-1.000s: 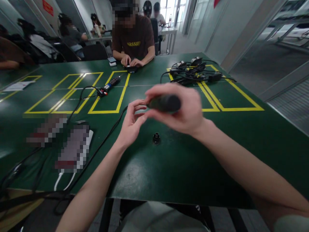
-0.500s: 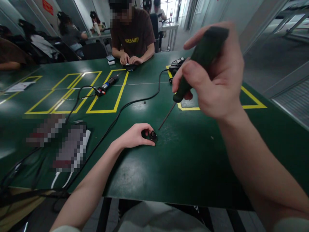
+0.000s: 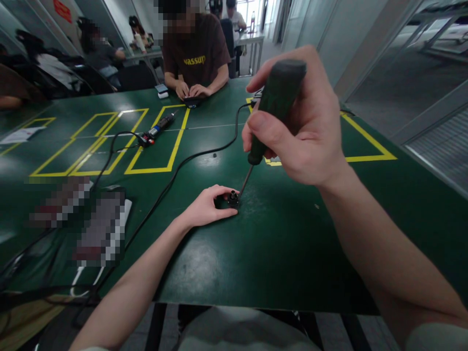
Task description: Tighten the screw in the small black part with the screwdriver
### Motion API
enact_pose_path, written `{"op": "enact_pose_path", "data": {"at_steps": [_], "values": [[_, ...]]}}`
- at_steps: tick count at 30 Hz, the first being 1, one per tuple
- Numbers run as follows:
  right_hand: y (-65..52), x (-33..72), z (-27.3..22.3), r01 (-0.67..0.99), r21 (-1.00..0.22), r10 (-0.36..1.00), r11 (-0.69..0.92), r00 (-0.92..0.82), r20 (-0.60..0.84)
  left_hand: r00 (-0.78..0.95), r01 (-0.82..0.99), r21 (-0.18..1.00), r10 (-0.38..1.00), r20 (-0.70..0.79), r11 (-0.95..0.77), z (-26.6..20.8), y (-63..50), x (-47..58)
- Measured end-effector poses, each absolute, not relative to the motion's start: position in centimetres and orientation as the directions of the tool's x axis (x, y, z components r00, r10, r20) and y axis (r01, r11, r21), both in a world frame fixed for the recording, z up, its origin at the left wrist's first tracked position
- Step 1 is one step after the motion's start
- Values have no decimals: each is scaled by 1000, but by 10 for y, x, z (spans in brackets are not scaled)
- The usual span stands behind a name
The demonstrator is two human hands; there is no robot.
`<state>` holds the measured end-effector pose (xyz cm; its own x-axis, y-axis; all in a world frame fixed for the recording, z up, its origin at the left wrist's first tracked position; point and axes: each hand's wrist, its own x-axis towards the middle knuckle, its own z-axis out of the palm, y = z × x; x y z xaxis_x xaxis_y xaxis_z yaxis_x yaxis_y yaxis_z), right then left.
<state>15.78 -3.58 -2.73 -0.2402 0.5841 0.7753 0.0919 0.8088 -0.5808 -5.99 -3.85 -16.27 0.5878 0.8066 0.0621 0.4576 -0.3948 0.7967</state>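
Note:
Resting on the green table, my left hand [image 3: 210, 207] pinches a small black part with a round metal collar [image 3: 233, 197] between thumb and fingers. What kind of part it is, I cannot make out. My right hand [image 3: 302, 129] is wrapped round the dark green handle of a screwdriver [image 3: 276, 105], raised above the table. The thin shaft slants down to the left, and its tip is at the right side of the black part. Whether the tip touches the part or only overlaps it in view, I cannot tell.
A black cable [image 3: 190, 158] curves across the table [image 3: 278, 263]. An electric screwdriver [image 3: 159, 126] lies inside yellow tape at the far left. Two blurred flat devices [image 3: 100, 226] lie at the left. Across the table a person [image 3: 197, 53] handles a dark object [image 3: 192, 101].
My right hand has moved down and to the left with the screwdriver, bringing its tip to the black part. My left hand keeps its grip; the camera view has shifted slightly.

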Motion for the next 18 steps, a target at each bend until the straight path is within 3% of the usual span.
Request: {"op": "enact_pose_path", "data": {"at_steps": [18], "values": [[-33,156,-32,212,-553,592,806,-279,756,569,454,813,821,49,-363,-163,-38,-56]]}}
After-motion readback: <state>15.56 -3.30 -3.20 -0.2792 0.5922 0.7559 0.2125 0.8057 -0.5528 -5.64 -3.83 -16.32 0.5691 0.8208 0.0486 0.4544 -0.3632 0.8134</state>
